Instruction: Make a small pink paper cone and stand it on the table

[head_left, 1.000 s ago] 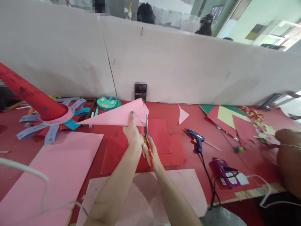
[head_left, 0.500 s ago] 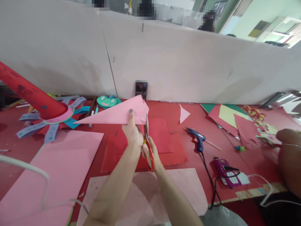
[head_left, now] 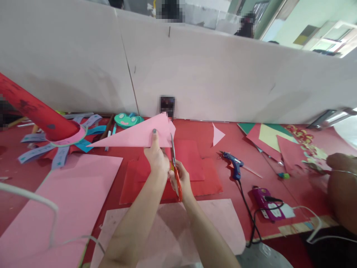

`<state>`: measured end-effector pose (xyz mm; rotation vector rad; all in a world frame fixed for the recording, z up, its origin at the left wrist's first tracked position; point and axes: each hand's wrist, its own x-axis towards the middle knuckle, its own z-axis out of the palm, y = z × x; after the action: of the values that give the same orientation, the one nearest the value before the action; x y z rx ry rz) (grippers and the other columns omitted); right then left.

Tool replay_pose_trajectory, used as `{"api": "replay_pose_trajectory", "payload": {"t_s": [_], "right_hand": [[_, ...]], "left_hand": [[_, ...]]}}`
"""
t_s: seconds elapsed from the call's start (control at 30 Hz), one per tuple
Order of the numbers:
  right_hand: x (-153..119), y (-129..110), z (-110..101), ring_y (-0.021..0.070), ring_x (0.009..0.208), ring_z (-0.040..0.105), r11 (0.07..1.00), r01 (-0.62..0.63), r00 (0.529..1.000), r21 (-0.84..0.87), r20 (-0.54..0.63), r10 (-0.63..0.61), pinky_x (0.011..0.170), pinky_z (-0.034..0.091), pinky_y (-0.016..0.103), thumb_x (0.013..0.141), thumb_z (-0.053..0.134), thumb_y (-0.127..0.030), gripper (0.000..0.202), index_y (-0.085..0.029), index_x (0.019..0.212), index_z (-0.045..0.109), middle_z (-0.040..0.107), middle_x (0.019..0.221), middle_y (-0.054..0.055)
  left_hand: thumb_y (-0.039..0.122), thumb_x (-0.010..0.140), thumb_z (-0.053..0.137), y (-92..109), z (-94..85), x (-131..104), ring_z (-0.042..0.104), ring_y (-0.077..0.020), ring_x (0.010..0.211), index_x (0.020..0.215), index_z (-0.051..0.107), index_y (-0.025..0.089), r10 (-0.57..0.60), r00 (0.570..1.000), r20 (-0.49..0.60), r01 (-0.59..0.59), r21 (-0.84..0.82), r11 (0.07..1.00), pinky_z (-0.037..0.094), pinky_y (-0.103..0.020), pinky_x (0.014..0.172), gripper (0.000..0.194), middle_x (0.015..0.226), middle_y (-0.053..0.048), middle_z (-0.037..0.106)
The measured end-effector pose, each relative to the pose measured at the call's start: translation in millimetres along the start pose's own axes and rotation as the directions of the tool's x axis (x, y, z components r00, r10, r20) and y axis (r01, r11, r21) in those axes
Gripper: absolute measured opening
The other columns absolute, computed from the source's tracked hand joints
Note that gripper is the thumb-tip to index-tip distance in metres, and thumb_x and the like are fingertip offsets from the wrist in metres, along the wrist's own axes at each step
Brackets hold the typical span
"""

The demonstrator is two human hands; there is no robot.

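My left hand (head_left: 156, 158) grips a folded piece of pink paper (head_left: 131, 134), thumb on top, the fingers hidden beneath it. The paper narrows to a long point at the left and is wide and layered at the right. In my right hand (head_left: 182, 178) are scissors with red handles (head_left: 177, 182), their blades pointing away from me at the paper's right end. How far the blades are apart is hard to make out. Red paper sheets (head_left: 212, 178) lie under both hands, and a pale pink sheet (head_left: 217, 219) lies nearer to me.
A blue glue gun (head_left: 236, 167) with a black cord, a purple power strip (head_left: 264, 204) and a pink scrap (head_left: 218, 134) are to the right. Left stand a red tube (head_left: 36, 108) and a large pink sheet (head_left: 92, 175). Another person's arm (head_left: 344, 190) reaches in at the right edge.
The scissors and my right hand have shifted slightly left, and the blade now overlaps the paper's right end more. My left hand has hardly moved.
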<state>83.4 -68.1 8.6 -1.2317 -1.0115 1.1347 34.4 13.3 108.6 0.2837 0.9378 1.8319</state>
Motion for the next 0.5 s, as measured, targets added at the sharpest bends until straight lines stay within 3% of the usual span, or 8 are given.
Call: {"api": "replay_pose_trajectory", "payload": {"t_s": [0.2,0.33,0.5], "right_hand": [[0.3,-4.0,0.2,0.012,0.06,0.044,0.999,0.025,0.999,-0.033,-0.042,-0.027,0.056,0.038,0.025,0.073,0.062,-0.051,0.042,-0.024,0.104,0.056,0.048,0.067,-0.003],[-1.5,-8.5,-1.7,0.012,0.064,0.043,0.992,0.114,0.993,-0.051,0.018,-0.113,0.062,0.038,0.025,0.077,0.06,-0.05,0.041,-0.025,0.108,0.052,0.045,0.071,-0.003],[-3.3,-5.5,-2.9,0.0095,0.053,0.035,0.995,0.098,0.991,-0.02,0.094,-0.096,0.053,0.033,0.023,0.083,0.05,-0.055,0.047,-0.027,0.119,0.044,0.038,0.066,-0.005]], "left_hand": [[0.03,0.075,0.07,-0.2,-1.8,2.5,0.062,-0.0197,0.107,0.112,0.06,0.016,-0.018,1.0,0.003,0.018,0.013,1.0,0.054,-0.027,0.085,0.041,0.12,-0.009,0.063],[0.031,0.074,0.071,0.3,-2.6,1.5,0.062,-0.0208,0.107,0.111,0.061,0.017,-0.027,0.999,0.019,0.028,-0.02,0.999,0.055,-0.029,0.085,0.041,0.12,-0.009,0.063],[0.026,0.075,0.069,2.2,1.9,-7.3,0.063,-0.0199,0.104,0.104,0.063,0.015,-0.07,0.997,0.024,0.071,-0.037,0.997,0.055,-0.029,0.083,0.031,0.117,-0.009,0.064]]}}
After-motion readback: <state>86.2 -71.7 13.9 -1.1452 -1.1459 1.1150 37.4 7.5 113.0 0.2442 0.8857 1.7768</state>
